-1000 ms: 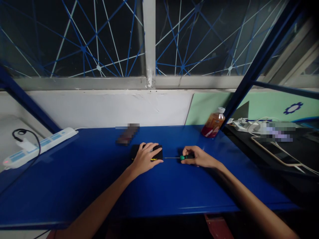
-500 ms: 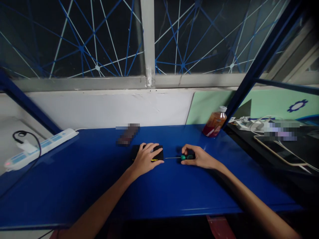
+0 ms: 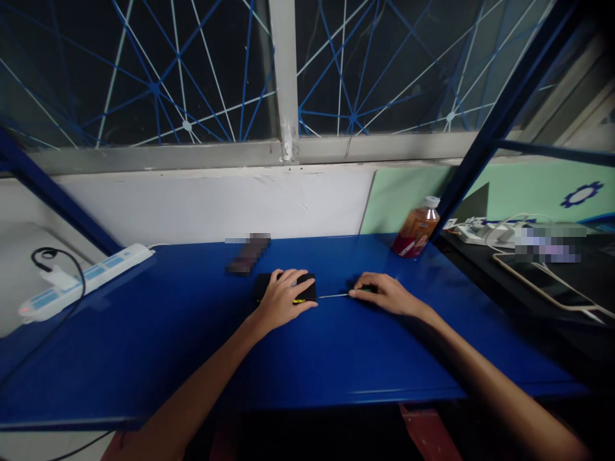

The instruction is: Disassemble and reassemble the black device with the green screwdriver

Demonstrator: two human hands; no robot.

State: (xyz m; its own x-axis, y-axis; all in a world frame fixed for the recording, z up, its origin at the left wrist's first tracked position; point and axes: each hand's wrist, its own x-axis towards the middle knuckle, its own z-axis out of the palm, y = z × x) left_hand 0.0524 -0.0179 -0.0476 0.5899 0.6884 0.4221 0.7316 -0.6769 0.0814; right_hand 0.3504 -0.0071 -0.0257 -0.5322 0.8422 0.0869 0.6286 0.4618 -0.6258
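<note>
A black box-shaped object point(image 3: 310, 288) with a yellow marking on its near side lies flat on the blue table. My left hand point(image 3: 282, 298) is spread over its top and grips it, thumb along the near edge. To the right, my right hand point(image 3: 387, 293) is closed around the handle of a screwdriver point(image 3: 333, 296). Only a sliver of the green handle shows between the fingers. The thin metal shaft lies level and points left, its tip at the box's right side; whether it is inserted there I cannot tell.
Behind the box lies a dark, blurred-out object point(image 3: 248, 255). A drink bottle point(image 3: 416, 229) stands at the back right. A white power strip point(image 3: 91, 282) with a black cable lies on the left. On the dark surface at right are a phone point(image 3: 542, 282) and white cables.
The right fingers, held loosely apart around the green handle before, have closed over it and now hide most of it. The left hand stays on the box. The view has shifted slightly.
</note>
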